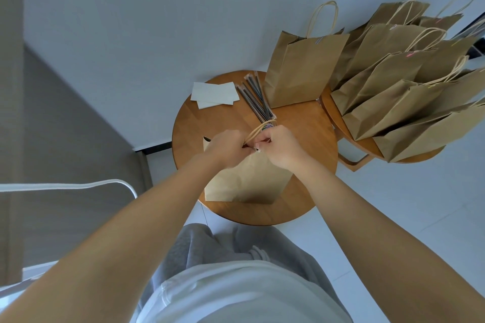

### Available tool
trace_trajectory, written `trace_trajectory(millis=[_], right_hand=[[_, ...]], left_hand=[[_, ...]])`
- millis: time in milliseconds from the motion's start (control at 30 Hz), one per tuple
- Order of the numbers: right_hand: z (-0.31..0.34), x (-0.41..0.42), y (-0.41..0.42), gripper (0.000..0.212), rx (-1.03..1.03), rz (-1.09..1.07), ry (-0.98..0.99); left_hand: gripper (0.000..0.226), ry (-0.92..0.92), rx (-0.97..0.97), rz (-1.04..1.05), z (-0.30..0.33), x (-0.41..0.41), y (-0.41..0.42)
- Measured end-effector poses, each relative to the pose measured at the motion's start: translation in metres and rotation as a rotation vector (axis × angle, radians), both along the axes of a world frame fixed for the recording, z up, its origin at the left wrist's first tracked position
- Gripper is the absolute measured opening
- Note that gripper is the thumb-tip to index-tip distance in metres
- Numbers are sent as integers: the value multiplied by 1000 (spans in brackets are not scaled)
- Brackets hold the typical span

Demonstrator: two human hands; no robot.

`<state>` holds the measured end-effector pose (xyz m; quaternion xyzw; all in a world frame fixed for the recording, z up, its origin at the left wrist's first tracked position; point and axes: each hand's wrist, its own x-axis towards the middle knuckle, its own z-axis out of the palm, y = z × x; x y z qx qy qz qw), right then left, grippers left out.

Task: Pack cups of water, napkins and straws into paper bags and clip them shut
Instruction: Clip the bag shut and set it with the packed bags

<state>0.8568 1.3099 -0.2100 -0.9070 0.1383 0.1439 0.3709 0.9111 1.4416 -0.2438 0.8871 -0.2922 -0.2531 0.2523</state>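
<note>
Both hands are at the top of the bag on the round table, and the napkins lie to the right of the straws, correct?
Not quite. In the head view the napkins lie left of the straws. Both the left hand and right hand are at the top of the bag on the round table.

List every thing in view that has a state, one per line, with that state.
Brown paper bag under the hands: upright, mouth pinched together.
Left hand: fingers curled on the bag's top edge.
Right hand: fingers curled on the same edge.
Brown paper bag behind the straws: upright, clipped shut.
Cluster of brown paper bags on the second table: leaning, several clipped.
Wrapped black straws: lying loose.
White paper napkins: flat, stacked.
</note>
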Motion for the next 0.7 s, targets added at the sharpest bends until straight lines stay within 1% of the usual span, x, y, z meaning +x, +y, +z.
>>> trace_trajectory(millis=[167,233,300,400,467,500,567,600,667,700], right_hand=[[2,7,7,18,41,-98,86],[2,12,9,19,62,-139,165],[1,15,11,22,51,-131,222],[-2,15,12,24,49,-214,189],[-6,17,12,15,49,-261,185],[-6,18,11,18,47,-271,193],[-6,21,10,31,51,-267,201],[-6,22,9,32,65,-273,197],[-6,21,8,26,68,-270,198],[-8,21,8,18,61,-259,195]], left_hand=[[20,-14,-1,5,0,-1,2],[18,-31,-3,13,-1,-2,2],[17,-42,-1,25,-1,-3,1],[17,-47,-3,21,-1,-4,1],[17,-45,2,23,-1,-4,0],[18,-48,8,29,-1,-4,0],[18,-55,16,36,-1,-4,0],[18,-56,14,35,-1,-4,0],[19,-58,11,30,-2,-4,0],[19,-59,15,29,-2,-5,1]])
